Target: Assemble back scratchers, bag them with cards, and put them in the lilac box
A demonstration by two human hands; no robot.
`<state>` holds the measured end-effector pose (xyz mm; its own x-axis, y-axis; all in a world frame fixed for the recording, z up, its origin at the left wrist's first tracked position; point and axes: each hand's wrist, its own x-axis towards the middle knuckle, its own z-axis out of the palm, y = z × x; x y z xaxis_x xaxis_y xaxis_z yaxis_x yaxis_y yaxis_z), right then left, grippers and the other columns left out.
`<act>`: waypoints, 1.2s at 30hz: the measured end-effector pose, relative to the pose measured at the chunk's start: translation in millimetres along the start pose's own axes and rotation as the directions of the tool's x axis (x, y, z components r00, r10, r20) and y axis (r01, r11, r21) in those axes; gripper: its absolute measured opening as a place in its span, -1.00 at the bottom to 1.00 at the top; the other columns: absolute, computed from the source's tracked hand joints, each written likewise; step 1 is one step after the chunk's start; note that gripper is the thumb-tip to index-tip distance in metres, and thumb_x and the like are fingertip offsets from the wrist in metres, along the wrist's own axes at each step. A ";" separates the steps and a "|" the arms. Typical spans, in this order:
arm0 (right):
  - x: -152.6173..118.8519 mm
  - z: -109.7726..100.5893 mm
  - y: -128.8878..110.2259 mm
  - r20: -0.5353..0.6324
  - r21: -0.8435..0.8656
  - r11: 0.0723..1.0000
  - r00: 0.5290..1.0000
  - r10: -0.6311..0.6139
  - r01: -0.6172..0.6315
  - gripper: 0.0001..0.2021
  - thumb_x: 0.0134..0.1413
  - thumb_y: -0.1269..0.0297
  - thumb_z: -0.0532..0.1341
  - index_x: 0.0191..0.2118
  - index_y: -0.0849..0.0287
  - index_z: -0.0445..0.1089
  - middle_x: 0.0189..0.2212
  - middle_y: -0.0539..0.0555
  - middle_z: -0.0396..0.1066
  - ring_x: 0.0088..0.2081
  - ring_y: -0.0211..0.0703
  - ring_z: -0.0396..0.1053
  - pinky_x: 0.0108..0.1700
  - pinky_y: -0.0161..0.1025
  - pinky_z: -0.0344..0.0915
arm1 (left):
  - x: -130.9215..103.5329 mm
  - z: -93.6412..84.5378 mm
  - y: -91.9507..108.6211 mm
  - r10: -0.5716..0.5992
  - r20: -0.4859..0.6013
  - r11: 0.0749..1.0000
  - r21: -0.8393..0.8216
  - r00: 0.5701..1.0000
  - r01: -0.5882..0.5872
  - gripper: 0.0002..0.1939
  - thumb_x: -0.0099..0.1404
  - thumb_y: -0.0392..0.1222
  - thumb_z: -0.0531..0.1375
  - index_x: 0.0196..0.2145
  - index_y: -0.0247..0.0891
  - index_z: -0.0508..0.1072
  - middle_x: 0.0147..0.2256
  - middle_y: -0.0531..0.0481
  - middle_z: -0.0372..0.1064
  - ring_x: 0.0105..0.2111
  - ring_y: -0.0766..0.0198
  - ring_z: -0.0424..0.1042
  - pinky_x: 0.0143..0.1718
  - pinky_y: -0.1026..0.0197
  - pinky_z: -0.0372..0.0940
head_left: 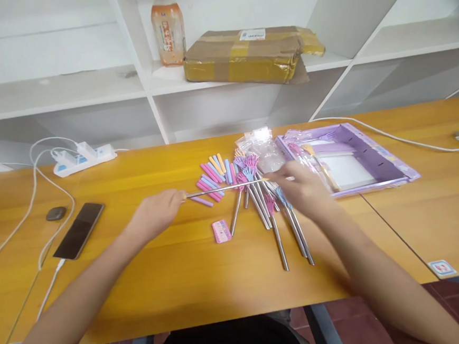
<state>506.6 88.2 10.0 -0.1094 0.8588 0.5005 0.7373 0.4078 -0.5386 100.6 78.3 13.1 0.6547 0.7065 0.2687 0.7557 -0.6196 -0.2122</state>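
Between my two hands a telescopic back scratcher (226, 188) is stretched out level above the table. My left hand (163, 208) is closed on one end, where a bit of yellow shows. The other end, also yellow, is pinched in my right hand (299, 183); its head is mostly hidden by the fingers. Beneath the rod lies a pile of back scratcher heads (248, 165) in pink, blue, purple and orange on silver rods. Several coloured handle sleeves (213, 179) lie left of the pile. A small pink card stack (221, 231) is in front.
A purple box (390, 165) with a yellow scratcher stands at the right, beside clear plastic bags (261, 148). At the left are a phone (79, 231), a black earbud-like case (56, 214) and a power strip (85, 159). A taped carton (240, 57) and bottle (169, 33) occupy the shelf.
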 end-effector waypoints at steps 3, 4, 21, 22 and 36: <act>-1.6 40.7 -50.4 0.115 -0.020 0.994 0.988 -0.104 0.107 -0.72 0.51 0.14 0.17 -0.32 0.02 0.39 -0.39 0.02 0.41 -0.38 -0.13 0.34 -0.37 -0.19 0.21 | 30.2 -4.3 27.3 0.034 -0.031 0.999 0.032 0.999 -0.033 -0.70 0.58 -0.38 -0.03 -0.10 -0.28 0.51 -0.35 -0.11 0.49 -0.35 0.15 0.50 -0.47 0.17 0.20; -2.4 47.7 -60.0 0.127 -0.042 0.987 0.981 -0.148 0.154 -0.75 0.53 0.21 0.14 -0.27 0.01 0.41 -0.38 0.03 0.40 -0.36 -0.12 0.33 -0.36 -0.18 0.20 | 35.2 -5.4 30.6 0.048 -0.042 0.999 0.029 0.998 -0.046 -0.70 0.57 -0.40 -0.02 -0.11 -0.29 0.51 -0.35 -0.10 0.48 -0.36 0.16 0.50 -0.47 0.17 0.18; -0.2 55.8 -63.0 0.118 -0.337 0.743 0.809 -0.576 0.578 -0.69 0.50 0.56 0.07 -0.05 0.15 0.55 -0.29 0.07 0.41 -0.26 -0.14 0.29 -0.27 -0.18 0.08 | 35.5 -7.6 35.0 -0.172 0.115 0.983 0.084 0.978 0.163 -0.74 0.47 -0.31 0.08 -0.34 -0.26 0.52 -0.44 -0.11 0.53 -0.48 0.14 0.48 -0.51 0.15 -0.12; -1.1 56.1 -63.5 0.116 -0.340 0.742 0.809 -0.577 0.578 -0.68 0.49 0.57 0.07 -0.05 0.16 0.56 -0.30 0.07 0.41 -0.26 -0.14 0.29 -0.27 -0.18 0.09 | 35.9 -6.3 34.9 -0.171 0.101 0.983 0.082 0.980 0.163 -0.73 0.46 -0.31 0.08 -0.35 -0.26 0.51 -0.45 -0.11 0.52 -0.49 0.15 0.47 -0.50 0.15 -0.15; -39.2 -90.9 143.5 -0.052 -0.552 0.796 0.943 -0.329 0.248 -0.85 0.35 0.37 0.36 -0.12 -0.01 0.70 -0.37 0.14 0.56 -0.33 -0.17 0.42 -0.18 -0.20 0.31 | -80.4 -19.5 -113.7 -0.322 -0.040 0.915 0.245 0.946 0.321 -0.61 0.42 -0.18 0.04 -0.58 -0.23 0.29 -0.61 0.05 0.31 -0.53 0.29 0.16 -0.44 0.25 -0.14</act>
<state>677.3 84.8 -25.3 -0.3115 0.6595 0.6841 0.9280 0.3661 0.0697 -38.2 85.3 34.0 0.3756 0.8539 0.3603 0.9057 -0.2556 -0.3383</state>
